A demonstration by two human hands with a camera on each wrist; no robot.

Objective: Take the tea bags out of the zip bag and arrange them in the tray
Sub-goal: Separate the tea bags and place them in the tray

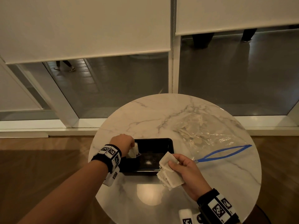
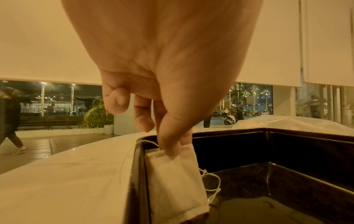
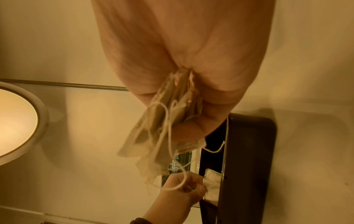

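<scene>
One tea bag [image 2: 174, 180] hangs pinched in the left hand [image 1: 123, 142] against the black tray's [image 1: 169, 143] near-left wall, seemingly being placed, while the right hand [image 1: 186, 172] beside it grips a bunch of tea bags [image 1: 169, 173] to feed across next.

Glossy marble-look table [image 1: 161, 113], glossy black tray [image 1: 169, 143], clear crinkled plastic zip bag [image 1: 210, 133], matt papery tea bags [image 1: 169, 175].

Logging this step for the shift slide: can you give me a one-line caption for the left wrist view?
Left hand pinches a tea bag by its top edge against the black tray's left wall.
</scene>
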